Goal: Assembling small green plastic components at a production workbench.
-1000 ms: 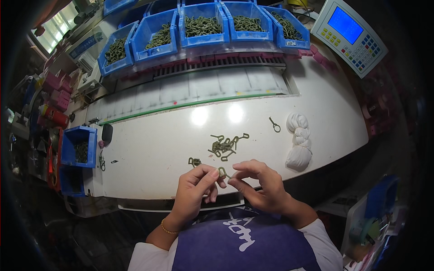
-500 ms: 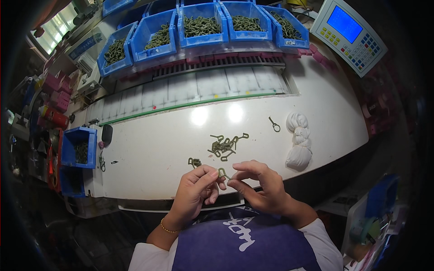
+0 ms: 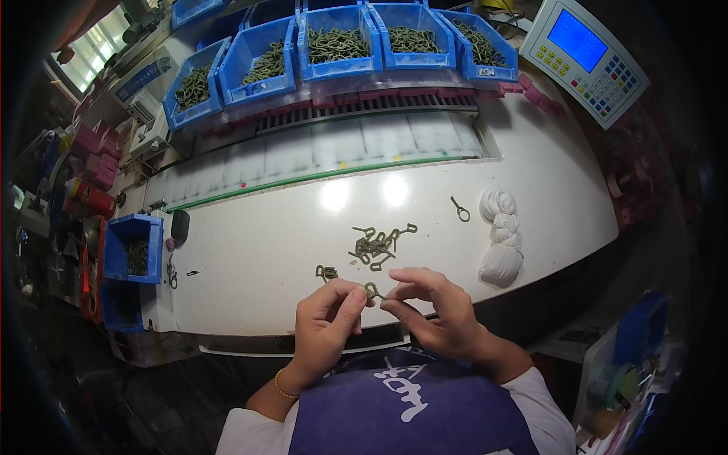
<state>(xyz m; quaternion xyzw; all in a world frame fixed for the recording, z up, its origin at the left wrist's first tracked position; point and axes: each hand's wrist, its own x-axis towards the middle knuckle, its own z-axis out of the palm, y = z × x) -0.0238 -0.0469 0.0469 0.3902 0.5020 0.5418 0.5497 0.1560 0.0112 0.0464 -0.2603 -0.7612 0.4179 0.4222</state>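
Low over the table's near edge, my left hand (image 3: 327,318) pinches the loop of an olive-green looped piece (image 3: 371,290) between thumb and fingers. My right hand (image 3: 440,312) grips the narrow tail of that same piece with thumb and forefinger. Just beyond my hands lies a loose pile of similar olive-green looped pieces (image 3: 373,246). A smaller cluster of pieces (image 3: 326,272) sits beside my left fingers. One single looped piece (image 3: 462,213) lies apart to the right.
Along the back runs a white conveyor belt (image 3: 318,148) with a green edge. Behind it stand blue bins (image 3: 341,68) of olive-green pieces. A white knotted cloth bundle (image 3: 502,236) rests at right, below a control panel (image 3: 584,57). More blue bins (image 3: 133,250) hang at left.
The looped piece has turned slightly between my hands. My left fingers have curled in and shifted a little. Marks on the belt have moved left.
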